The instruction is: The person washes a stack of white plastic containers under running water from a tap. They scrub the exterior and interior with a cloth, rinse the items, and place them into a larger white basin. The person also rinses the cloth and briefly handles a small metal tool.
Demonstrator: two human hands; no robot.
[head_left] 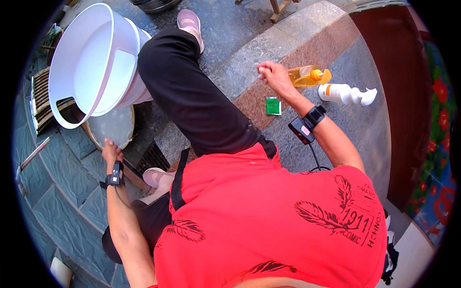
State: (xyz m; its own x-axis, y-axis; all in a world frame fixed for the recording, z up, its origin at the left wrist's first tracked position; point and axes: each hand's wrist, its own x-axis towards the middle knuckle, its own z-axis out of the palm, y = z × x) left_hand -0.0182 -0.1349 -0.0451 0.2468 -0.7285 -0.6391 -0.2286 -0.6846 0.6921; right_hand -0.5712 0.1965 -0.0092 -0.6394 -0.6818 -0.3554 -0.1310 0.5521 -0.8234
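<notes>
My right hand point(274, 77) hovers over the stone ledge with its fingers curled together; whether anything small is in them is hidden. Close by it lie a pump bottle of amber liquid point(301, 77) and a small green packet point(273, 106). A white bottle point(338, 93) with an orange band rests on its side beyond my wrist. Down on the left, my left hand point(112, 152) is closed at the near rim of a round whitish tub point(126, 138). What its fingers hold cannot be made out. Above that tub, a large white plastic basin point(61, 91) stands tilted.
A slatted wooden piece point(41, 98) stands left of the basin, with a metal rod point(36, 152) below. A floor drain grate point(152, 161) lies near my foot. Dark pans point(156, 6) and wooden legs point(279, 9) are at the far edge. A dark red panel point(384, 96) borders the ledge.
</notes>
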